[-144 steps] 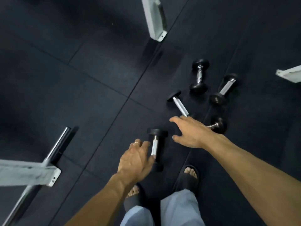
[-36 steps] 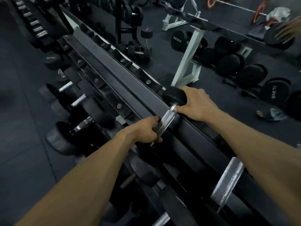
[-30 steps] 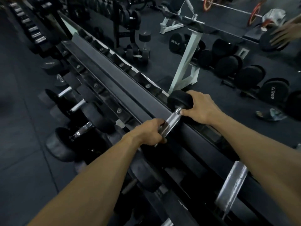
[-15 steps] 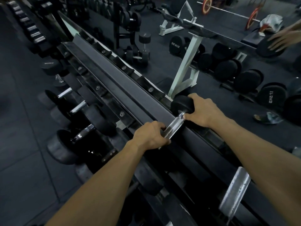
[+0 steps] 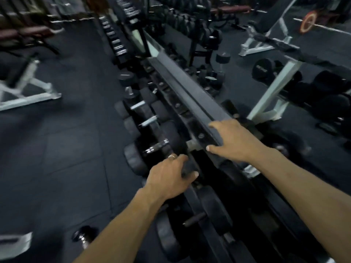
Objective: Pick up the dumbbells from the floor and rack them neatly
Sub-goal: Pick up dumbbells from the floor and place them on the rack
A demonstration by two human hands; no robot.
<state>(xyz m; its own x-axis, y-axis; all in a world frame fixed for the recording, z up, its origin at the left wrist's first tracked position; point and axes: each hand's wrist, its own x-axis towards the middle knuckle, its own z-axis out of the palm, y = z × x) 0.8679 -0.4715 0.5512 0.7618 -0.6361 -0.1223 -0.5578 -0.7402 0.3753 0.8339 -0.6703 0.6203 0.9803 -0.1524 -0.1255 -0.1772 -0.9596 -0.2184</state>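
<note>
Dumbbell on floor, well apart from both hands' fingers.

A white bench frame stood on the dark rubber floor. Far right, a red weight plate was blurred.

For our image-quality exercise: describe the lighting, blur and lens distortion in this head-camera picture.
Head view: dim light, so the black dumbbell rack loses detail; motion blur smears the far benches at upper left; the left hand and right hand are only slightly soft; the wide lens bends straight lines near the edges.
</note>
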